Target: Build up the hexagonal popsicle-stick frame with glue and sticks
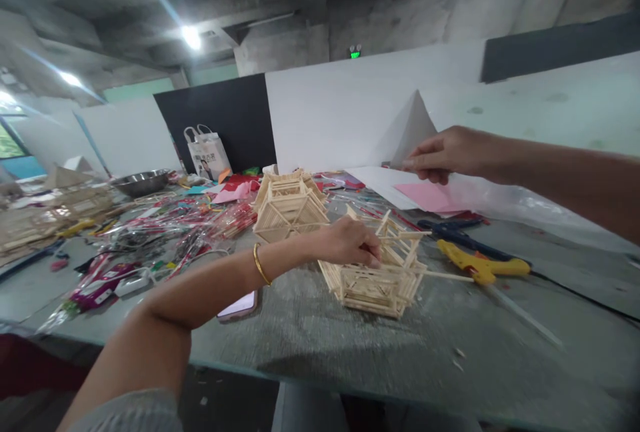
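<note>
One stick house (380, 272): on the desk (350, 359), gripped at its frame by the curled fingers of the left hand (345, 242). One white sheet (413, 129): behind the stick house, pinched by the fingers of the right hand (445, 155); best lifted slowly, with the stick house held firm.

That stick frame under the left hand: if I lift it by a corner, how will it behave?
Probably light: the stick frame is an open lattice of thin wooden sticks. Likely fragile: single sticks jut out where the left hand grips. Its wide, flat base suggests it would slide rather than tip.
</note>
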Available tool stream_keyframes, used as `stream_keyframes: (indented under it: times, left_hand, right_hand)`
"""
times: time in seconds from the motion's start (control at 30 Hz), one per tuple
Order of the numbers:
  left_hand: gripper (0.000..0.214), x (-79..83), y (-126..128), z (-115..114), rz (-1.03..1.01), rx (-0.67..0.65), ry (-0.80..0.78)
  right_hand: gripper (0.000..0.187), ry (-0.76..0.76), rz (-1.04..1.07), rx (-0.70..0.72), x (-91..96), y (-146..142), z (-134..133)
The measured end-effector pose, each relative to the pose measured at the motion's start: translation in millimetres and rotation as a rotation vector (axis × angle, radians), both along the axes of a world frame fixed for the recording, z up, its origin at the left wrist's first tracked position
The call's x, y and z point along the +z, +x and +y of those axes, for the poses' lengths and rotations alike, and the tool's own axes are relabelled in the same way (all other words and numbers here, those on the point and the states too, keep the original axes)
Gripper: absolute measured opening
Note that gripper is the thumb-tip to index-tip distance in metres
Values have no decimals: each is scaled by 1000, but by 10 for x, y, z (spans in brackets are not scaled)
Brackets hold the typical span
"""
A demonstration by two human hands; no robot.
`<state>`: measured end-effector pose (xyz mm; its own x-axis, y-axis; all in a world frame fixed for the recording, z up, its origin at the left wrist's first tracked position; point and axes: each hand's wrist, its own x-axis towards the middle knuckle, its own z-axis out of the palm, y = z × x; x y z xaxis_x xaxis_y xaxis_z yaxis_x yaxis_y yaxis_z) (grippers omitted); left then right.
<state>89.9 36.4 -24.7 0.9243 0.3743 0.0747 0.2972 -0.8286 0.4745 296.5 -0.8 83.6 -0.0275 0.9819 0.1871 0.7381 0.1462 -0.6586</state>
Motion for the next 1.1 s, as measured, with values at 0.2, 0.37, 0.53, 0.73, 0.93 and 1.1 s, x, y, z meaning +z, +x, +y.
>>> stream_keyframes:
  times: [0.2,0.37,0.53,0.73,0.93,1.1]
  left_hand:
    - [10,6,7,18,34,0,22]
    - [8,26,12,22,33,-12,8]
    - [9,43,6,10,12,-36,18]
    - [8,29,7,13,15,-24,18]
    - [8,33,7,13,11,-26,26]
    - [9,6,8,43,14,-39,15]
  right_hand:
    - [21,-34,-19,18,-23,101,54]
    - [19,-35,-15,32,-56,159,108]
    - [19,-35,-11,31,-81,150,122]
    - [20,-43,-3,20,-96,177,144]
    - [20,-43,-25,8,-55,142,68]
    - [25,-58,-53,-40,-22,67,-12]
